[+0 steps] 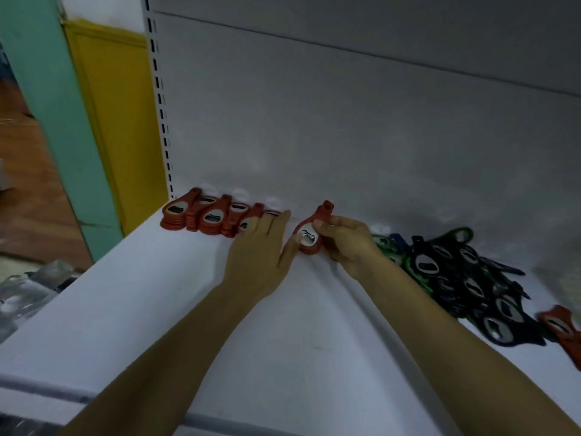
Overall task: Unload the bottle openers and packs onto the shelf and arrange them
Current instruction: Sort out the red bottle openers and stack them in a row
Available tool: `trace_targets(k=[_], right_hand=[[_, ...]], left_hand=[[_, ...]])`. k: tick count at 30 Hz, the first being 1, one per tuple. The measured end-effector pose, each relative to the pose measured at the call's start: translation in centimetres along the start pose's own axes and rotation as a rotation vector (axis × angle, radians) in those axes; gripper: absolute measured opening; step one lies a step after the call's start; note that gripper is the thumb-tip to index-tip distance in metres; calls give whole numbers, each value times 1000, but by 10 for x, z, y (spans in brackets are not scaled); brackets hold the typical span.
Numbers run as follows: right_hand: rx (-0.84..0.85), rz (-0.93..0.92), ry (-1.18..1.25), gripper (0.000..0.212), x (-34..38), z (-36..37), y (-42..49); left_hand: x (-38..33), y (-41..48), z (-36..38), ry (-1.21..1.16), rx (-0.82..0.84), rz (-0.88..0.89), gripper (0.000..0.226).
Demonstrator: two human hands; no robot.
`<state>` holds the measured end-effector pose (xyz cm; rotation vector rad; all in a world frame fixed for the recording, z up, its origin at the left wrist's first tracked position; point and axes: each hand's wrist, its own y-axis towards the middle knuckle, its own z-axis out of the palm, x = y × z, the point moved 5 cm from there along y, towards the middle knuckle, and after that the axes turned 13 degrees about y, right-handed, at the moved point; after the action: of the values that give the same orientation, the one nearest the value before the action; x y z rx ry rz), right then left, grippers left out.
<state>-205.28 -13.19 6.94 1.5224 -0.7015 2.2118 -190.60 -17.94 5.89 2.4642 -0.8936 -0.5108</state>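
On the white shelf (157, 294), stacks of red bottle openers (204, 217) stand in a row against the back panel at the left. My left hand (261, 256) lies flat with its fingers spread, fingertips against the right end of that row, its thumb touching a red opener stack (309, 237). My right hand (349, 243) grips that small stack of red openers, tilted up off the shelf. To the right lies a loose pile of black, blue and green openers (465, 278). One more red opener (562, 328) lies at the far right edge.
A slotted white upright (160, 99) and the white back panel bound the shelf. Left of it are a yellow panel (116, 121) and a teal wall. Clear plastic packaging (22, 294) lies low at the left, below the shelf edge.
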Motion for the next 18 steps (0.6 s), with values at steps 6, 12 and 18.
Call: trace_targets(k=[6,12,18], right_hand=[[-54,115,-165,34,-11,18,43],[-76,54,-657,53,-10,30,69],[-23,42,-781,36,-11,36,69]], left_hand=[[18,0,15,275,131,-25,65],[20,-1,22,323,188,-20,58],[19,0,23,300,202,-14,57]])
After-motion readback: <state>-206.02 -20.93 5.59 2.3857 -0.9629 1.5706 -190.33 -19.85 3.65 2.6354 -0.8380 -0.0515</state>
